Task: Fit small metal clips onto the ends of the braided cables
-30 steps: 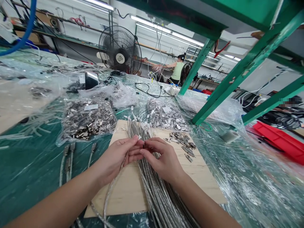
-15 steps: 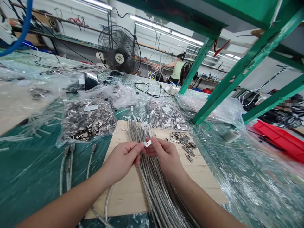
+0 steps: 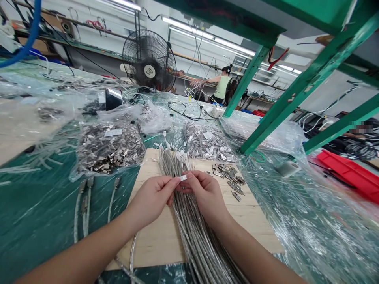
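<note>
Above the bundle of braided cables [image 3: 189, 221], my left hand [image 3: 155, 197] and my right hand [image 3: 207, 193] meet at their fingertips. Each is closed in a pinch on one end of a small silvery-white connector piece [image 3: 183, 178], which lies straight between them. Fingers hide most of it. A single cable [image 3: 134, 252] passes under my left forearm; where its end lies I cannot tell. Loose metal connector shells [image 3: 236, 185] are scattered on the wooden board [image 3: 251, 225], right of my right hand. The bundle's far ends carry small white tips.
Plastic bags of metal shells, one at left [image 3: 109, 148] and one at right [image 3: 209, 144], lie beyond the board. Several cables with metal plugs [image 3: 117, 183] rest left. Green metal posts [image 3: 275, 106] rise at right by a red bin [image 3: 349, 173]. A fan [image 3: 149, 61] stands behind; a person [image 3: 220, 85] works farther off.
The two parts of the connector piece, angled with a dark gap between them before, now line up straight with the gap nearly gone. Both hands stay almost in place.
</note>
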`<state>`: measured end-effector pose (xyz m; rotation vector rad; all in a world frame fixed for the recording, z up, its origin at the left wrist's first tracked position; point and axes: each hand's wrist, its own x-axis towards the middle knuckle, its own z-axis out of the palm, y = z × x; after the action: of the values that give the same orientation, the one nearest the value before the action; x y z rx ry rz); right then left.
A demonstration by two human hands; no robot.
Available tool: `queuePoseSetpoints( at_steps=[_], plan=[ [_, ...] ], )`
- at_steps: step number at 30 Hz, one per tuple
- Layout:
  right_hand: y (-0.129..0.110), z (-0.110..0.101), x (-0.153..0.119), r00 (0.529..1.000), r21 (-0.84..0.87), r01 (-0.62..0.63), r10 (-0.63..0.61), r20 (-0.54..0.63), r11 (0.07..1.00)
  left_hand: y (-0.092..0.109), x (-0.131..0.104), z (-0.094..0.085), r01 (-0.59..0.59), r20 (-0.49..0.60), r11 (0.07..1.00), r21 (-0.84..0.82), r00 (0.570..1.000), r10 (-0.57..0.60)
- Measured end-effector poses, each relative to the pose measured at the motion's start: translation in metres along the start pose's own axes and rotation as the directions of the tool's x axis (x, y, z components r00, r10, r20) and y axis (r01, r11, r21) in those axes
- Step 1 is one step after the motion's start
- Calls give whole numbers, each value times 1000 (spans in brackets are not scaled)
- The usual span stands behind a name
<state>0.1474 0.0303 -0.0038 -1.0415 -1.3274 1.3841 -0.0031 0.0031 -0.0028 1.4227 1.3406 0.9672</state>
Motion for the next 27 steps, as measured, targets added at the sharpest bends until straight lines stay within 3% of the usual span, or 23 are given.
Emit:
queuePoseSetpoints(
  at_steps=[11, 14, 18, 22, 27],
  plan=[
    [-4, -1, -1, 991, -72, 61, -52, 124, 995, -5, 1, 0, 50, -19, 998, 24, 999, -49],
    [-5, -1, -1, 992, -49, 59, -53, 115, 997, -1, 0, 0, 114, 77, 984, -136, 992, -104],
    [-4, -1, 0, 997, 2, -4, 4, 71, 1000, 7, -3, -5, 349, 322, 824, -446, 922, -216],
    [-4, -1, -2, 996, -32, -17, 20, 82, 999, 9, -5, -11, 459, 397, 751, -474, 873, -284],
    [-5, -2, -4, 991, -69, 9, 0, 130, 998, 10, -5, -14, 496, 425, 719, -487, 854, -300]
  ],
)
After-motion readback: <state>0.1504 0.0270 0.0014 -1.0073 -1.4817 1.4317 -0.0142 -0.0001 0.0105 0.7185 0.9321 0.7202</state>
